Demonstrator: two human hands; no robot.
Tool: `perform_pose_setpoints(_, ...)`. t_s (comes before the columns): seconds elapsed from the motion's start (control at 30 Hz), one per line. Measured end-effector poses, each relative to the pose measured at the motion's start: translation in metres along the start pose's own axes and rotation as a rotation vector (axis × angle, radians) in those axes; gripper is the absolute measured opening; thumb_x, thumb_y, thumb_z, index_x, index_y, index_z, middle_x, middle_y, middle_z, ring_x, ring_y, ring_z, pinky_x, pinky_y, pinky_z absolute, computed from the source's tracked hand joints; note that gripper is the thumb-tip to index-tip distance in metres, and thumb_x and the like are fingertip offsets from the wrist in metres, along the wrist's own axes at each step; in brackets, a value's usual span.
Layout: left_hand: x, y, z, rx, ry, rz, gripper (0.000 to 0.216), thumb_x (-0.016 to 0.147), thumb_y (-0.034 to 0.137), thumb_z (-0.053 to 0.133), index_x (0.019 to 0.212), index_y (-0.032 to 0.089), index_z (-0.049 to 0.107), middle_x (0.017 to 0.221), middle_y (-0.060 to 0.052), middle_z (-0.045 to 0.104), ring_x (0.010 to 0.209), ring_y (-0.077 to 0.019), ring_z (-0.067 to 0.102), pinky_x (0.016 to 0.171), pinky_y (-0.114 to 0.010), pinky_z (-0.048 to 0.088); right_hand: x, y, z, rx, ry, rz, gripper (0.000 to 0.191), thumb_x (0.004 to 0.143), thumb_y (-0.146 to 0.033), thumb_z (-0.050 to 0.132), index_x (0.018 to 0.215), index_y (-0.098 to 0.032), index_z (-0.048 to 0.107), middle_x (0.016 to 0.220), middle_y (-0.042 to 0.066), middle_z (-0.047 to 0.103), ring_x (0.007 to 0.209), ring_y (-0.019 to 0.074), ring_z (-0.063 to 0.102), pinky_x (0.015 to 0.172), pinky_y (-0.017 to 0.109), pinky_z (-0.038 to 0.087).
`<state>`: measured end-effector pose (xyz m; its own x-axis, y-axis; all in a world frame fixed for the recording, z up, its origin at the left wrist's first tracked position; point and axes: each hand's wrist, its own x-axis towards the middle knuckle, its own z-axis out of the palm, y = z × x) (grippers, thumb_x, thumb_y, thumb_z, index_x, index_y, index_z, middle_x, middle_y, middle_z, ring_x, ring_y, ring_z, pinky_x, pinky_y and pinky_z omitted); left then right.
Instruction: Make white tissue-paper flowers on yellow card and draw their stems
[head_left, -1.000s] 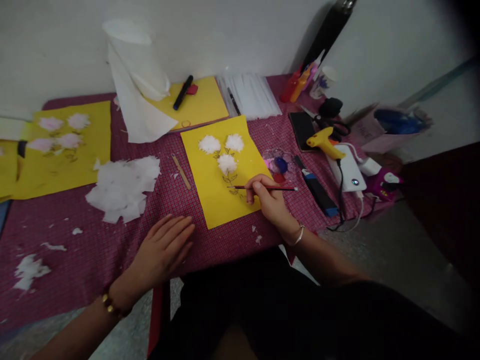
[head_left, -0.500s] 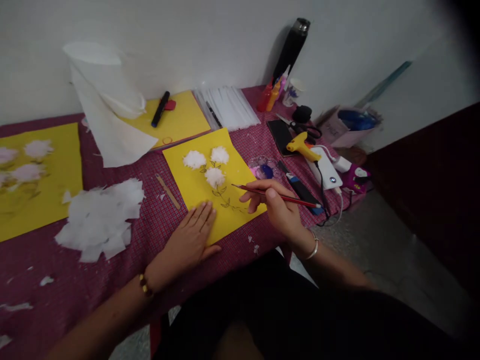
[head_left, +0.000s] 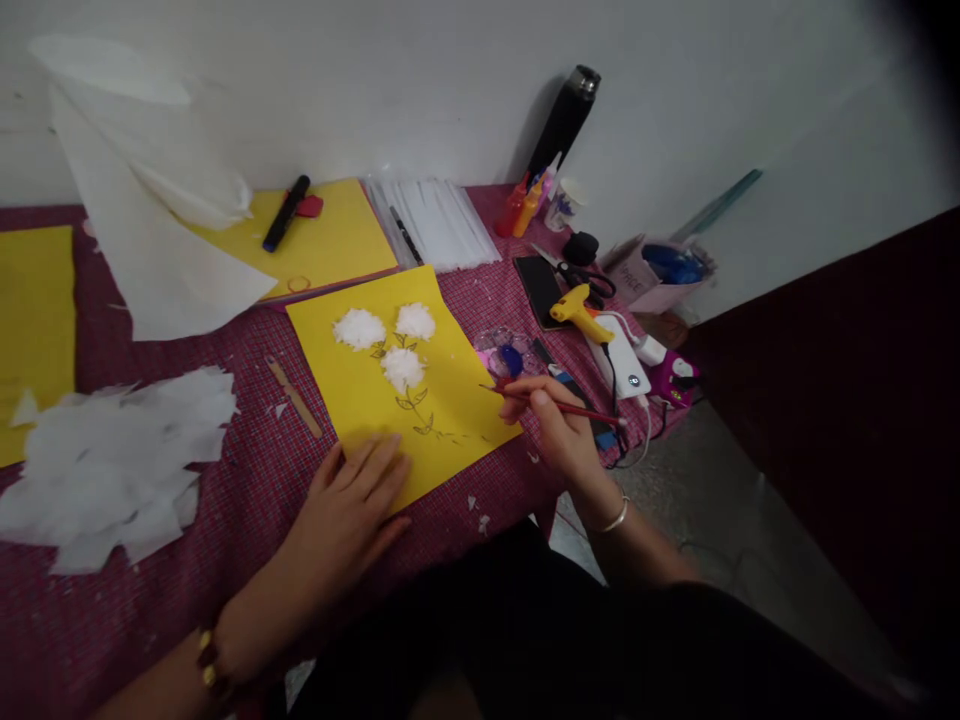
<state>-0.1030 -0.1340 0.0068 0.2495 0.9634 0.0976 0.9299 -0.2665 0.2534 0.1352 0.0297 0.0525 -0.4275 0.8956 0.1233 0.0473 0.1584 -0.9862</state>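
Note:
A yellow sheet of paper [head_left: 457,360] lies on the table, bearing three fluffy white paper flowers [head_left: 403,369] and a drawn stem with leaves [head_left: 420,415]. My left hand [head_left: 356,495] rests on its lower left edge, fingers stretched out and slightly spread. Between the fingers of my right hand [head_left: 559,425] is a red and black pencil [head_left: 581,410]. Its tip points left, over the right edge of the sheet; whether it touches the paper I cannot tell. A wooden stick [head_left: 296,398] lies left of the sheet.
Cut white paper pieces [head_left: 120,460] are heaped at left, beside another yellow sheet [head_left: 34,320]. Behind stand a stack of yellow paper [head_left: 330,235] with a marker [head_left: 286,213] and a black bottle [head_left: 566,120]. At right lie a yellow glue gun [head_left: 581,315], scissors [head_left: 592,280] and a power bank [head_left: 619,355].
The view has swung to the right, so the table's things appear further left. The pencil tip is now nearer the sheet's right edge. My left hand has slid slightly toward the sheet's lower left corner.

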Motion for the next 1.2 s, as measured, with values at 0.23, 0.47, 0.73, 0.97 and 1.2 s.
perform_pose_setpoints(0.23,0.018,-0.014,-0.025,-0.476,0.306,-0.499,0.042,0.09,0.042,0.048,0.125,0.02,0.053,0.139,-0.013,0.049,0.127,-0.0275,0.048,0.102,-0.05,0.043,-0.025,0.011,-0.015,-0.137,-0.085,0.063,0.023,0.096,-0.034,0.045,0.103,-0.021,0.064,0.083,0.003,0.067,0.082,0.0169,0.063,0.077,0.033,0.048)
perform_pose_setpoints(0.47,0.03,-0.028,-0.016,-0.524,0.339,-0.634,0.027,0.085,0.038,0.052,0.096,0.017,0.066,0.092,-0.005,0.07,0.084,-0.0196,0.066,0.077,-0.034,0.053,-0.029,0.024,-0.007,-0.019,-0.15,0.08,0.022,0.096,-0.035,0.045,0.104,-0.023,0.063,0.083,0.002,0.065,0.081,0.0166,0.062,0.077,0.032,0.048)
perform_pose_setpoints(0.73,-0.014,-0.026,-0.024,-0.206,0.291,-0.449,0.02,0.089,0.029,0.049,0.092,0.017,0.064,0.097,-0.007,0.068,0.092,-0.0207,0.063,0.084,-0.035,0.05,-0.04,0.028,0.005,0.012,-0.372,0.112,0.022,0.097,-0.033,0.044,0.106,-0.022,0.061,0.086,0.003,0.066,0.082,0.016,0.063,0.077,0.032,0.049)
perform_pose_setpoints(0.97,0.008,0.003,-0.042,0.11,0.148,-0.214,0.024,0.092,0.027,0.047,0.101,0.015,0.066,0.101,-0.011,0.07,0.095,-0.0264,0.063,0.086,-0.044,0.047,-0.027,0.012,-0.015,-0.019,-0.204,0.049,0.022,0.096,-0.033,0.046,0.101,-0.021,0.064,0.082,0.002,0.067,0.077,0.0146,0.063,0.071,0.029,0.048)
perform_pose_setpoints(1.2,0.068,0.046,-0.001,0.171,-0.031,-0.045,0.062,0.092,0.045,0.049,0.138,0.004,0.044,0.143,-0.02,0.047,0.134,-0.0322,0.041,0.114,-0.051,0.023,0.01,0.014,0.02,0.206,-0.188,0.032,0.014,0.092,-0.028,0.05,0.085,-0.021,0.06,0.062,-0.003,0.058,0.057,0.011,0.055,0.057,0.025,0.044)
